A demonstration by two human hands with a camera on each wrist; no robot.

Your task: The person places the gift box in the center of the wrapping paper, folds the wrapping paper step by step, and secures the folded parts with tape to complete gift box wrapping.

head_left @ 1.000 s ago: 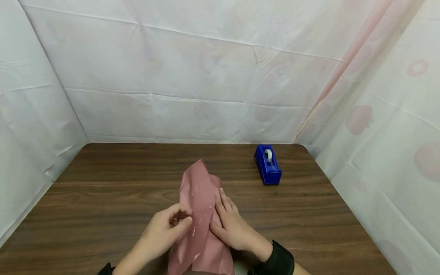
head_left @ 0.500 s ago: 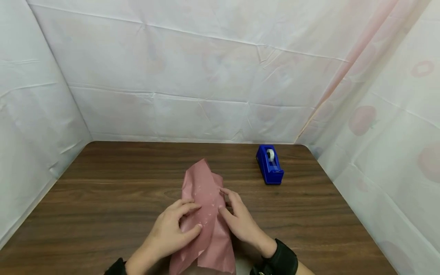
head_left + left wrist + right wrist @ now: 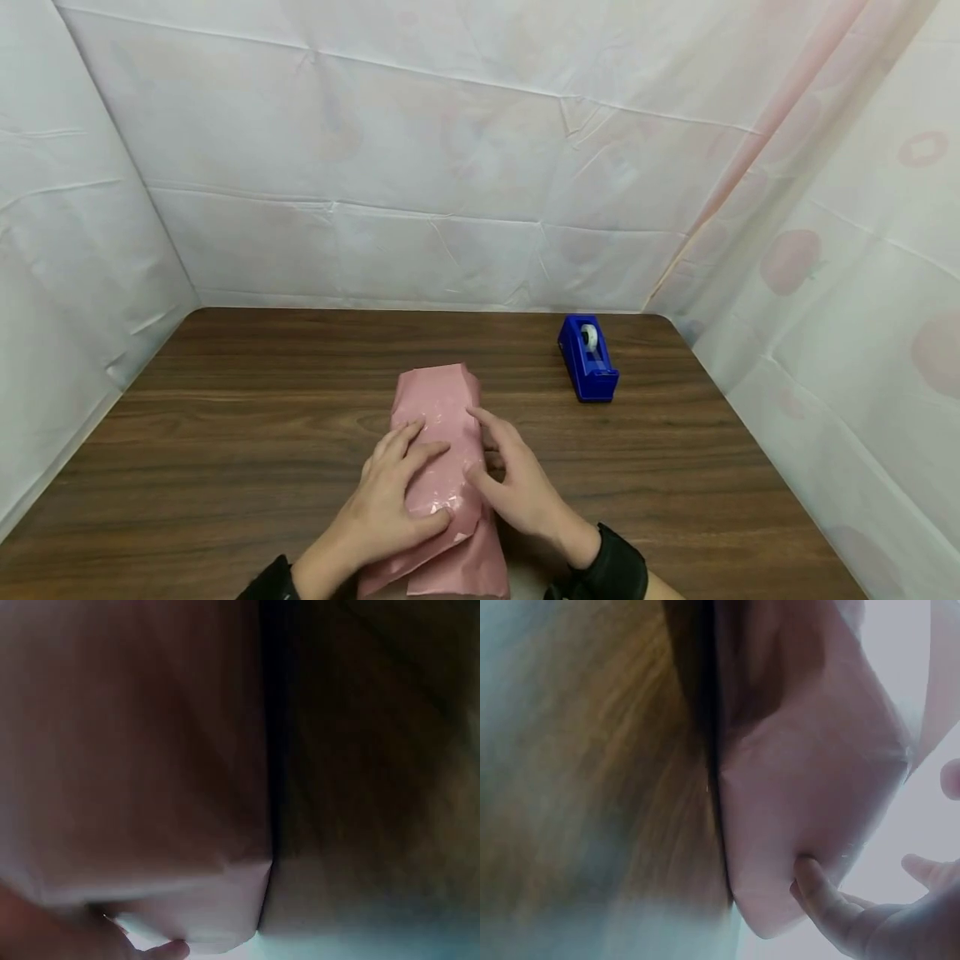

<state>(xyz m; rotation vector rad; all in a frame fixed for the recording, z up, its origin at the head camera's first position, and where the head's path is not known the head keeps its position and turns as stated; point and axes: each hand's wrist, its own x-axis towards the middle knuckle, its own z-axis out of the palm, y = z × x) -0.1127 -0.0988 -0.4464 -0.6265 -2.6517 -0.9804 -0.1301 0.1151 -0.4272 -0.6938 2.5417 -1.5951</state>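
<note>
Pink package lies on the brown wooden surface, the left hand resting on its top with fingers spread, the right hand touching its right side, fingers slightly bent and thumb apart

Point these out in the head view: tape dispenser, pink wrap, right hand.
Tape dispenser (image 3: 585,367): head view, middle of its blue body.
Pink wrap (image 3: 441,483): head view, its shiny upper face.
Right hand (image 3: 522,490): head view, back of the hand.
</note>
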